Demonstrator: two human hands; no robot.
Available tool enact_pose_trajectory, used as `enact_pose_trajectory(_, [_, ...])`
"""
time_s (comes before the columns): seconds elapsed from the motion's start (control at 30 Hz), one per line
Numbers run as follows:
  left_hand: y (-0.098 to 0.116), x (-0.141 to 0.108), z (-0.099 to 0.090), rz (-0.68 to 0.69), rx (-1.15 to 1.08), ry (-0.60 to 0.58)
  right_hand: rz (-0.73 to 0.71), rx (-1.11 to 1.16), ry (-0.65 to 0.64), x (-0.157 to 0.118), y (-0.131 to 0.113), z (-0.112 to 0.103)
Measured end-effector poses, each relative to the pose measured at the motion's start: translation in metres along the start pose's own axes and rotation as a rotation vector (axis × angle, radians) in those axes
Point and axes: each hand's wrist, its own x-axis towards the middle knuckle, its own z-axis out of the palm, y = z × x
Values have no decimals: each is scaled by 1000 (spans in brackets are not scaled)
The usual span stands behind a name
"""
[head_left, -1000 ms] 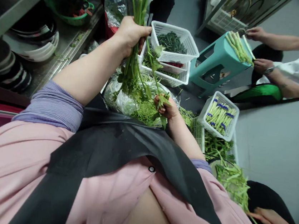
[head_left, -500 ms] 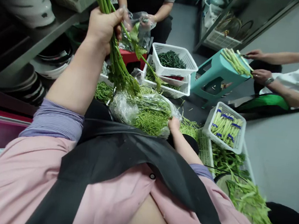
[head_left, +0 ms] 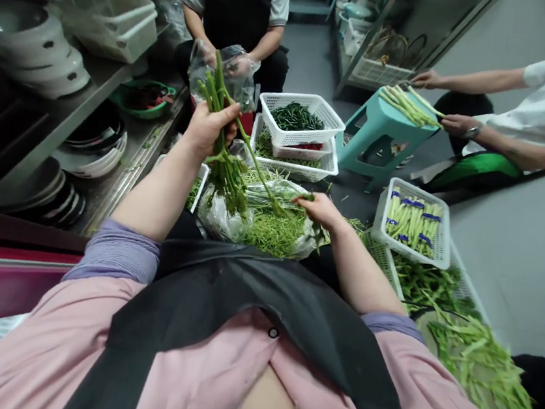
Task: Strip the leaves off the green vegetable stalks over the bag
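My left hand (head_left: pixel 212 129) is closed round a bunch of long green leafy stems (head_left: pixel 229 176), whose leafy ends hang down. One stem slants from the bunch toward my right hand (head_left: pixel 318 210). The fingers of my right hand are pinched on dark green leaves (head_left: pixel 318 231) at that stem's lower end. Below both hands, an open clear plastic bag (head_left: pixel 224 215) holds a heap of thin green stems (head_left: pixel 274 231).
White baskets (head_left: pixel 332 167) with green and red peppers stand ahead. A teal stool (head_left: pixel 377 128) bears asparagus beside a person's hands (head_left: pixel 451 123). Bundled asparagus fills a basket (head_left: pixel 438 257) at right. Another person (head_left: pixel 236 3) holds a plastic bag. Shelves (head_left: pixel 93 89) with dishes are at left.
My left hand has moved lower with the bunch. My right hand has risen from the heap and now pinches leaves. The view has shifted, showing more of the left shelves.
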Motion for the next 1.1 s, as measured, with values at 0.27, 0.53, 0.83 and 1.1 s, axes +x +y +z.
enact_pose_trajectory(0.27, [-34,3,31,5,39,-1,-178,42,-243,-18,-52,37])
enact_pose_trajectory(0.53, [-30,-19,30,18,78,5,-102,429,2,-16,-16,40])
enact_pose_trajectory(0.83, [-13,-39,41,79,92,-70,265,768,580,0,18,17])
enact_pose_trajectory(1.1, [-21,-39,48,-10,82,-198,-93,422,-228,-17,-45,30])
